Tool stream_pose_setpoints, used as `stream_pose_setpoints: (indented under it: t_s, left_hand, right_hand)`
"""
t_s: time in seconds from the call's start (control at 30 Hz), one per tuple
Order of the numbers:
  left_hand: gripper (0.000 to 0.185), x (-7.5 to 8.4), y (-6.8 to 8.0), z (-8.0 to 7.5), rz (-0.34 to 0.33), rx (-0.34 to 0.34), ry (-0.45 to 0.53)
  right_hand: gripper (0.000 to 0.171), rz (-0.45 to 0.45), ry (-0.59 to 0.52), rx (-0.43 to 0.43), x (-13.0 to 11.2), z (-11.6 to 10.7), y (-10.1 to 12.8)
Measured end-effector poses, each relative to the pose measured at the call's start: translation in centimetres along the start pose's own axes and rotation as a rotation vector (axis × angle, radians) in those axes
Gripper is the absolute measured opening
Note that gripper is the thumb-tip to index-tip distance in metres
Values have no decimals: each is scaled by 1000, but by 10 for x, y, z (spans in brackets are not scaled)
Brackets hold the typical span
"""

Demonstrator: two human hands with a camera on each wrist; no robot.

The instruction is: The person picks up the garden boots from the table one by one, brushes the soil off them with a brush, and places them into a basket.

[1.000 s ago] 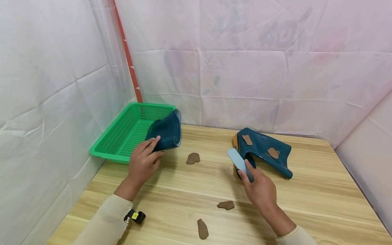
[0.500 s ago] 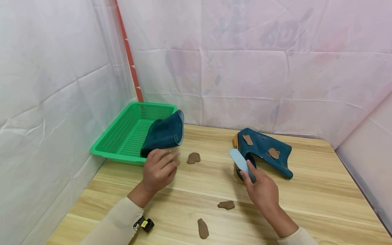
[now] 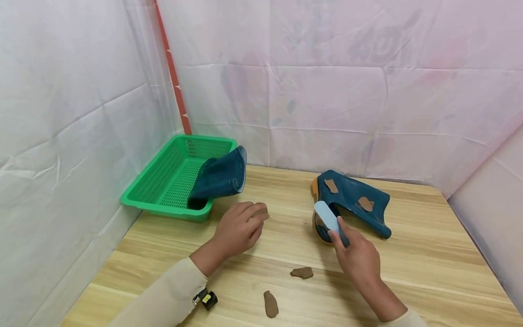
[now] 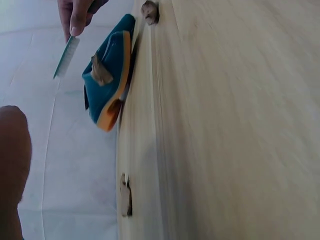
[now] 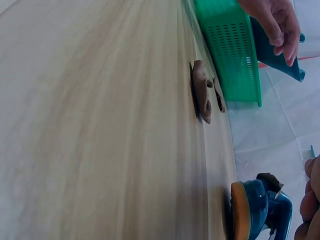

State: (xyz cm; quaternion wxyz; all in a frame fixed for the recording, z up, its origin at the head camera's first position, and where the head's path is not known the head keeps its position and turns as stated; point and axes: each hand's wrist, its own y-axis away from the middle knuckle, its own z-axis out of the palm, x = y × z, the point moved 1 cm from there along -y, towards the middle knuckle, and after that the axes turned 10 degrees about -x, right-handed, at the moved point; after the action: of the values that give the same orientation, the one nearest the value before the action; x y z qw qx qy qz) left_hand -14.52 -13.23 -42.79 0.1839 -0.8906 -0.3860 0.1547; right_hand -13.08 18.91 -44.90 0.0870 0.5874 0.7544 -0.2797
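Observation:
My right hand point(image 3: 360, 258) grips a small brush point(image 3: 326, 215) with a pale blue back; its white bristles show in the left wrist view. The brush overlaps the toe end of a teal rubber boot point(image 3: 354, 190) with an orange sole, lying on its side with brown patches stuck on it. My left hand point(image 3: 240, 228) hovers over the table with loosely bent fingers, holding nothing. Its fingers partly cover a brown flat piece in the head view, while the left wrist view shows a brown piece point(image 4: 126, 196) lying on the wood, apart from the thumb.
A green perforated basket point(image 3: 161, 209) stands at the back left, with a second teal boot point(image 3: 220, 175) leaning out over its right rim. Two more brown pieces, a jagged one point(image 3: 301, 272) and an oblong one point(image 3: 270, 304), lie near the front. White sheets hang around the table.
My left hand has let go of the boot in the basket and moved right and nearer, over the brown piece. My right hand with the brush has shifted slightly right and nearer.

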Motion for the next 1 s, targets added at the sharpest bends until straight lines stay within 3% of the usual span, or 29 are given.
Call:
stream_pose_setpoints:
  t_s: [0.17,0.33,0.53,0.8,1.0]
  left_hand:
    - [30,12,-21,7,-32,-184,-15]
    - [33,25,-44,16,-31,-292,-48]
    - [34,39,-66,26,-37,-346,-70]
    - [41,59,-94,40,7,-423,-118]
    - [46,73,-110,45,10,-453,-147]
  right_hand:
    - [54,16,19,-5,7,-4,3]
    - [54,47,36,-11,15,-9,8]
    - [53,77,47,-2,28,-17,12]
    - [55,141,82,-38,44,-29,17]
    - [53,149,89,-4,52,-34,18]
